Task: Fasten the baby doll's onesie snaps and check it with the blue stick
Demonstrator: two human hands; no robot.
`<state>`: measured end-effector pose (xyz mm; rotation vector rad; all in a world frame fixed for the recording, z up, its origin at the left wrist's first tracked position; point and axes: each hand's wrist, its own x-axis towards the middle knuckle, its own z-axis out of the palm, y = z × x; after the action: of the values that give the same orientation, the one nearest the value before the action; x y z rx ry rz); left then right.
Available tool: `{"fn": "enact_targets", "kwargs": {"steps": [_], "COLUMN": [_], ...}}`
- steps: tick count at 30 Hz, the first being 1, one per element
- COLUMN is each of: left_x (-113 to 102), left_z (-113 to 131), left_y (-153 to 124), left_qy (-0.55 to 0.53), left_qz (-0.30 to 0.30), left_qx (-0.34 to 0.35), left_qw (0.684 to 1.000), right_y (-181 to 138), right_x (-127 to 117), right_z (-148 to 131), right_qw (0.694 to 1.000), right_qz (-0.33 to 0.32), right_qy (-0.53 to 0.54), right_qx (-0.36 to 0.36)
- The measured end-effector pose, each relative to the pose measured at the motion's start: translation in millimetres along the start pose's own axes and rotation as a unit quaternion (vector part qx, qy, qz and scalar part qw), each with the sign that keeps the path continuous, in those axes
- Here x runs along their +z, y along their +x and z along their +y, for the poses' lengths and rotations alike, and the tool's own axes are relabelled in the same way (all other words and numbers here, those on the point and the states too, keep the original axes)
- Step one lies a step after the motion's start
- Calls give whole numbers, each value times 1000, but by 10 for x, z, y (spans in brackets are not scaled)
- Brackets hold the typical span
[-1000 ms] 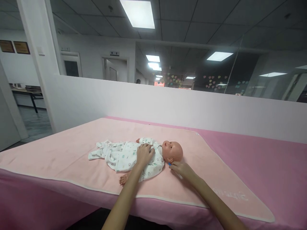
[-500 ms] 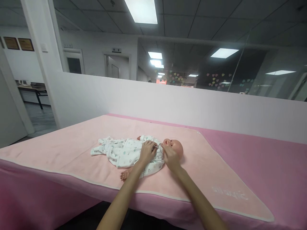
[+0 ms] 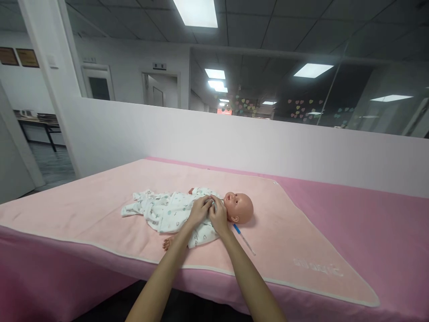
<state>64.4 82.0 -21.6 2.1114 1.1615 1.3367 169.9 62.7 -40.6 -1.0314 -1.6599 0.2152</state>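
A baby doll (image 3: 241, 206) lies on its back, head to the right, dressed in a white printed romper (image 3: 172, 213). My left hand (image 3: 199, 210) and my right hand (image 3: 218, 215) meet at the upper chest, just below the doll's chin. The fingers of both are closed in a pinch on the romper's front near the collar; the fingertips partly hide the cloth there. Beside the doll's head, on the near side, lies a thin stick with a blue end, looking like a thermometer (image 3: 244, 239). One bare doll hand (image 3: 167, 243) pokes out of the near sleeve.
A peach mat (image 3: 301, 241) with a white border covers much of the pink padded table (image 3: 385, 232). Behind it rises a low white wall (image 3: 234, 141) with glass above. Past a doorway on the left, a desk (image 3: 43, 123) holds some items.
My right hand has shifted left from beside the doll's face to the chest, close against my left hand. The blue-ended stick and the doll's ear have come into view. The camera turned slightly.
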Motion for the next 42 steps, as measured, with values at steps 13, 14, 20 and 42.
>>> {"fn": "enact_targets", "kwargs": {"steps": [13, 14, 20, 42], "left_x": [36, 35, 30, -91], "left_z": [-85, -88, -93, 0], "left_y": [20, 19, 9, -43], "left_qy": [3, 7, -12, -127], "left_qz": [38, 40, 40, 257], "left_qx": [1, 1, 6, -58], "left_qw": [999, 999, 999, 956], "right_y": [-10, -6, -1, -64], "right_x": [84, 82, 88, 94], "right_z": [160, 159, 174, 104], "right_qw": [998, 998, 997, 983], "right_qz": [56, 56, 72, 172], "right_qy": [36, 33, -6, -15], "right_qx": [-13, -10, 6, -70]}}
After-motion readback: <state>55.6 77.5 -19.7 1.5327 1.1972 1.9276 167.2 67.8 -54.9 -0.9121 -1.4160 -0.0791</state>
